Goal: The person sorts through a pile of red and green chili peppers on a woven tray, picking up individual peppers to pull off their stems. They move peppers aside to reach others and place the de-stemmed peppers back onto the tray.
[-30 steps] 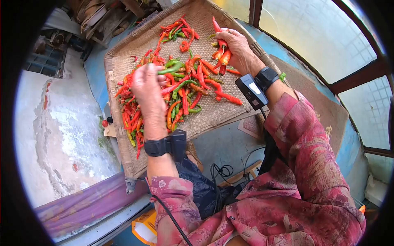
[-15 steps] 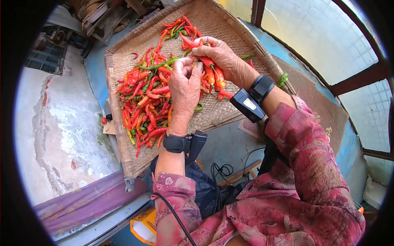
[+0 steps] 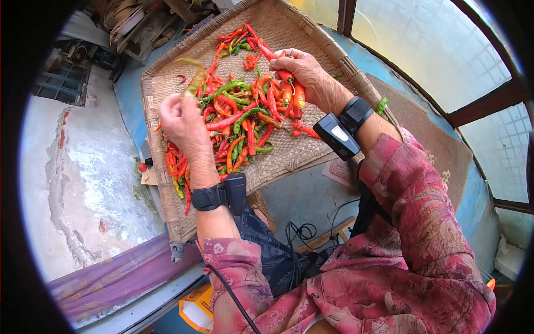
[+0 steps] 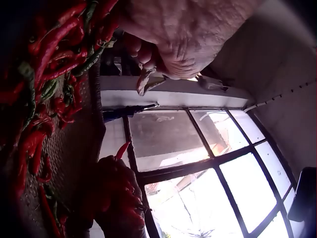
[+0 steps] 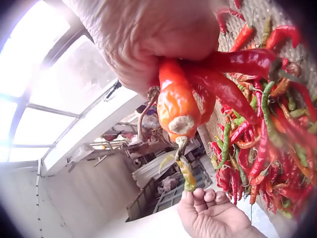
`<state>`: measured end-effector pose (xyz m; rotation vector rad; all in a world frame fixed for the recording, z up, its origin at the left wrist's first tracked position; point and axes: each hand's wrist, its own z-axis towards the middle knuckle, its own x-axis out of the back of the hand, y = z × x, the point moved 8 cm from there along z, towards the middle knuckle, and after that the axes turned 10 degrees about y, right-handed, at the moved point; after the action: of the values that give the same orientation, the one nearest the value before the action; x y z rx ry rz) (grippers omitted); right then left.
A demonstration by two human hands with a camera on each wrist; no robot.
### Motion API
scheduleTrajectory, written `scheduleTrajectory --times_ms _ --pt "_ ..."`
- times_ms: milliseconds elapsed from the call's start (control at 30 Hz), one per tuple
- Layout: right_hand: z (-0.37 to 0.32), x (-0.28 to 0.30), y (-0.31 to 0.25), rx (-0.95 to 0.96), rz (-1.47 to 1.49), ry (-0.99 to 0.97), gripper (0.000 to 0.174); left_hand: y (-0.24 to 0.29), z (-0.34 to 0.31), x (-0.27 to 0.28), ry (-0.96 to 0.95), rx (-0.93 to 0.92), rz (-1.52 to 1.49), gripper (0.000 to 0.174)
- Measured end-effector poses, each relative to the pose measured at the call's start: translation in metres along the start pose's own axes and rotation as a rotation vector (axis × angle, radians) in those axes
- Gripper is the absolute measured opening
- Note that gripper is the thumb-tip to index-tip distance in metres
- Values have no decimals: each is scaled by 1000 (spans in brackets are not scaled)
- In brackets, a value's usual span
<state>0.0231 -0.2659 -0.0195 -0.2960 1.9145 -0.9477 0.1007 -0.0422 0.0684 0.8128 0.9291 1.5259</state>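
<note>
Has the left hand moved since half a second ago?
Yes. The left hand has swung left, away from the right hand gripping red chillies, toward the woven tray's left rim, pinching a greenish chilli piece.

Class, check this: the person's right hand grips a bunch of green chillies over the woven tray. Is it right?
No. The right wrist view shows the chillies in the right hand are red and orange, not green; it does grip them over the woven tray.
</note>
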Motion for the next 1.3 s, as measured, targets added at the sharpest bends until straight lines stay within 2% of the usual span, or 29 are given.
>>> scheduleTrajectory --times_ms 100,133,200,233,300,333,400,433,467,500,567,600,667,700,767,867,900,967,1033,1100,1167,1233,1300 --pt "3 1 0 86 -67 13 16 -1 1 4 51 -64 130 25" --pt "2 -1 1 85 -67 11 16 9 -10 -5 -16 -80 219 31" --pt "-3 -9 -1 220 -217 -4 15 2 -39 -41 -375 82 201 27" --pt "-5 -11 2 218 -219 -5 15 -3 -57 -57 -489 107 32 27" --pt "-11 -23 0 362 -330 -76 13 -15 -87 -77 -672 256 -43 28" --pt "-12 -28 -3 508 -511 -98 14 -14 -95 -82 -699 310 -90 31" --pt "-10 -25 0 444 -462 -128 16 -11 -99 -84 -726 364 -136 33" --pt "-10 -25 3 381 -413 -157 18 -14 -101 -83 -743 456 -149 31" --pt "-9 -26 0 453 -521 -141 22 -18 -103 -83 -759 548 -162 28" --pt "-12 -28 -3 453 -522 -142 22 -19 -103 -83 -758 547 -162 28" --pt "-20 -31 -8 514 -749 -135 23 -24 -105 -81 -773 567 -142 22" --pt "-17 -30 -5 513 -748 -135 23 -26 -104 -80 -773 568 -141 22" --pt "-5 -19 4 329 -464 -63 22 -32 -91 -74 -642 610 -221 18" --pt "-4 -18 1 332 -464 -62 22 -33 -79 -71 -592 600 -288 17" --pt "1 1 4 155 -225 59 22 -36 -53 -57 -452 584 -452 18" --pt "-1 5 1 132 -205 87 24 -46 -18 -27 -151 554 -608 25" --pt "-2 5 1 126 -208 94 26 -46 -10 -21 -95 562 -628 26" --pt "-4 2 1 135 -226 78 27 -49 -12 -16 -106 628 -587 27" --pt "-4 -1 3 144 -245 62 29 -38 -31 -32 -330 561 -412 27" --pt "-6 -10 1 253 -316 -22 29 -28 -66 -55 -572 475 -174 23" --pt "-11 -16 -3 319 -385 5 31 -22 -104 -78 -809 337 49 32" --pt "-10 -15 -4 386 -453 31 32 -28 -110 -82 -822 386 45 30" --pt "-12 -21 -12 632 -791 50 35 -30 -111 -82 -877 384 121 28"
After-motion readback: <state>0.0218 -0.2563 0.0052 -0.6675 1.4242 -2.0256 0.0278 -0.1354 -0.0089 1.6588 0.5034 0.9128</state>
